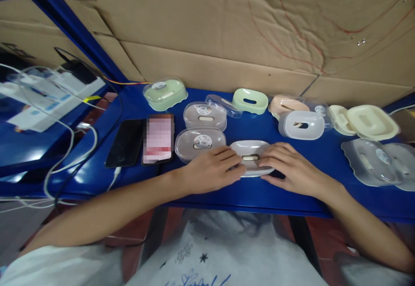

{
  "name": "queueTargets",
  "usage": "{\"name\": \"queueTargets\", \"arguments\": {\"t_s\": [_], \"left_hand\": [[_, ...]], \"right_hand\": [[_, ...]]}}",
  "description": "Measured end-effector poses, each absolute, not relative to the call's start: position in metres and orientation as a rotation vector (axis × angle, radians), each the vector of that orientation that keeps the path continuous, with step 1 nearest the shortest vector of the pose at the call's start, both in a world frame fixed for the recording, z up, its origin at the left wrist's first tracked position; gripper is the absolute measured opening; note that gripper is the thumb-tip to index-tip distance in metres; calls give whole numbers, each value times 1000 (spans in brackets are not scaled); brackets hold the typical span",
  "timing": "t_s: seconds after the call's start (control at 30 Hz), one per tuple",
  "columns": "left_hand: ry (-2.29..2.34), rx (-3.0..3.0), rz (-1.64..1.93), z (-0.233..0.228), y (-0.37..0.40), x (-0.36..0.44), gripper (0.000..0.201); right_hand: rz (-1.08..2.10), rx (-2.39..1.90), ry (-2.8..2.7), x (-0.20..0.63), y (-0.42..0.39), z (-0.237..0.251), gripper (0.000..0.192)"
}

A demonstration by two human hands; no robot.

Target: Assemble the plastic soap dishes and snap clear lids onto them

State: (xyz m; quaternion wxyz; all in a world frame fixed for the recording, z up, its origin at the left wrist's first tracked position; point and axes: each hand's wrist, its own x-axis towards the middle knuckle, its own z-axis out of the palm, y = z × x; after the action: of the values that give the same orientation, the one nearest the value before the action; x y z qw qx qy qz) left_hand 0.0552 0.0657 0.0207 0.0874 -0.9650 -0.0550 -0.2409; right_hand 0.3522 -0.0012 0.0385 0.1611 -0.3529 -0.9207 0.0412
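I see the white oval plastic soap dish, slotted on top, sitting near the front edge of the blue metal shelf. Left hand lies on its left end, right hand on its right end, fingers curled loosely over it, pressing rather than lifting. Just left: two clear-lidded grey soap boxes. Further left, a dark phone and a lit phone. Behind: pale green dish, white slotted box. Far right: cream open case.
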Motion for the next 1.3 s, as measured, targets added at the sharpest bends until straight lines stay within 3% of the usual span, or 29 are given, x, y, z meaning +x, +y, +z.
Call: {"name": "queueTargets", "arguments": {"t_s": [0.27,0.43,0.57,0.73,0.8,1.03,1.3], "left_hand": [[-159,-2892,-594,16,61,57,13],[-266,-3055,-626,46,66,53,23],[-607,-2930,-696,74,110,52,30],[-1266,-3036,-263,75,184,48,63],[-1331,-3156,-229,70,203,46,66],[-1205,-3045,-670,53,210,43,46],[-869,-2920,-596,43,194,28,39]], "right_hand": [[9,-956,-2682,350,-2,36,21],[-79,-1010,-2676,350,-2,36,19],[-119,-1071,-2612,353,4,32,24],[-12,-1112,-2520,359,9,28,39],[23,-1139,-2493,362,10,27,39],[55,-1159,-2467,364,13,26,36],[102,-1176,-2435,363,14,23,40]]}}
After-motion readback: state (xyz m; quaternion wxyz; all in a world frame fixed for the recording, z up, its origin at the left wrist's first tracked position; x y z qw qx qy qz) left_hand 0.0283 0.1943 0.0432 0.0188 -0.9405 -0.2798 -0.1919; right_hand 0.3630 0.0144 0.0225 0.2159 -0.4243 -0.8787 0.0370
